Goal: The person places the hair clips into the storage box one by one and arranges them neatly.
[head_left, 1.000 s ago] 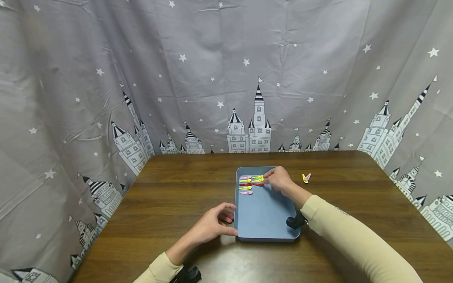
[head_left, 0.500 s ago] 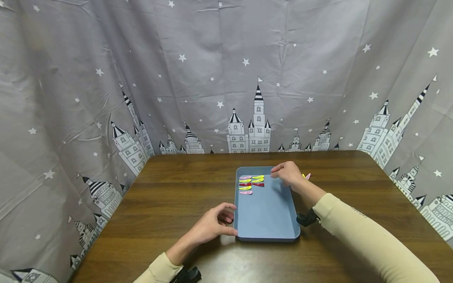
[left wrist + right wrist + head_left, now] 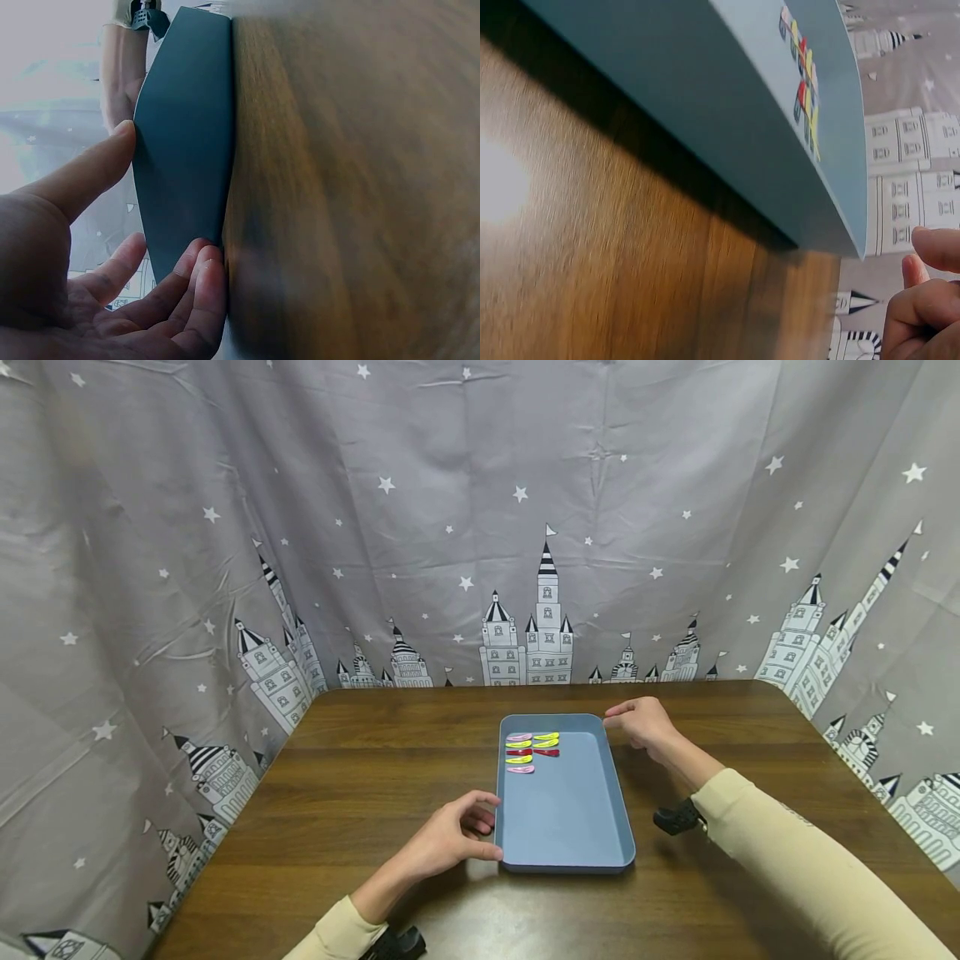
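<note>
A shallow blue-grey tray [image 3: 566, 814] lies on the table. Snap hair clips stand in two columns at its far left: a pink clip [image 3: 521, 769] ends the longer column, and a red clip [image 3: 547, 752] ends the shorter one, below two yellow ones. My left hand [image 3: 453, 839] touches the tray's left side, its thumb at the rim and its relaxed fingers against the outer wall [image 3: 184, 142]. Just outside the far right corner hovers my right hand [image 3: 643, 724], index finger forward, the others bent loosely; nothing shows in it. The loose clips right of the tray are hidden behind it.
The brown wooden table [image 3: 375, 752] spreads around the tray on every side. Behind its far edge hangs a grey curtain [image 3: 420, 527] printed with stars and castles.
My right hand has left the hair clips in the tray and moved right, past the tray's far right corner, covering the loose pair of clips. The left hand has stayed put.
</note>
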Available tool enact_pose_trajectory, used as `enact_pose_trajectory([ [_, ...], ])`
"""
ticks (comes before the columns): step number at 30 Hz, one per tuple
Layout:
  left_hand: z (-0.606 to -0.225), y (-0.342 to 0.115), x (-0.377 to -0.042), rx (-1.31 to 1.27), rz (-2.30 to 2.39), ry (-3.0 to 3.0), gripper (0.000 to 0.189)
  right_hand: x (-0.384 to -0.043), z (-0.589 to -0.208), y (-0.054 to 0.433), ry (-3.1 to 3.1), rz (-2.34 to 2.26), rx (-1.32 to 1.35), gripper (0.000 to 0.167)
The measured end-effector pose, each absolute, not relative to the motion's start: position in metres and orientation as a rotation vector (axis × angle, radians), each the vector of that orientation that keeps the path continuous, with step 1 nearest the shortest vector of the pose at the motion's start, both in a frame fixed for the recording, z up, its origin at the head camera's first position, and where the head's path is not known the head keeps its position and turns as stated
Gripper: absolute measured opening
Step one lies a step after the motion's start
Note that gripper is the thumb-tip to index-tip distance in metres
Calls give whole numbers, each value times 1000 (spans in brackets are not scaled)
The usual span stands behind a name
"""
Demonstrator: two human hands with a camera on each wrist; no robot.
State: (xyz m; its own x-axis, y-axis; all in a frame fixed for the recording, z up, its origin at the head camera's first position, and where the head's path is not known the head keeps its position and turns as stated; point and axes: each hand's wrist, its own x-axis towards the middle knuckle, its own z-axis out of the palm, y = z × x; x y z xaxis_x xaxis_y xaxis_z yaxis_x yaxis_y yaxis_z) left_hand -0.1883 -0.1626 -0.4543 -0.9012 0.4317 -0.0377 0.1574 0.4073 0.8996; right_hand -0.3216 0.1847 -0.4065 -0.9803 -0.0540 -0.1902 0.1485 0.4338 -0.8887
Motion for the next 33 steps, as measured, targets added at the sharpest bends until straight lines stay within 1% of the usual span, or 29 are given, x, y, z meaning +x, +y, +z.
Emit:
enact_pose_trajectory([
  [6, -454, -163, -188, 515, 1492, 2399, 63, -322, -408, 200, 2476, -1607, 120, 41],
  [16, -453, -162, -188, 510, 1490, 2396, 63, -324, -420, 220, 2495, -1640, 197, 37],
  [23, -454, -163, -189, 513, 1477, 2400, 63, -325, -427, 231, 2483, -1689, 251, 38],
  [33, -456, -162, -190, 535, 1469, 2411, 63, -323, -443, 246, 2614, -1575, 327, 36],
])
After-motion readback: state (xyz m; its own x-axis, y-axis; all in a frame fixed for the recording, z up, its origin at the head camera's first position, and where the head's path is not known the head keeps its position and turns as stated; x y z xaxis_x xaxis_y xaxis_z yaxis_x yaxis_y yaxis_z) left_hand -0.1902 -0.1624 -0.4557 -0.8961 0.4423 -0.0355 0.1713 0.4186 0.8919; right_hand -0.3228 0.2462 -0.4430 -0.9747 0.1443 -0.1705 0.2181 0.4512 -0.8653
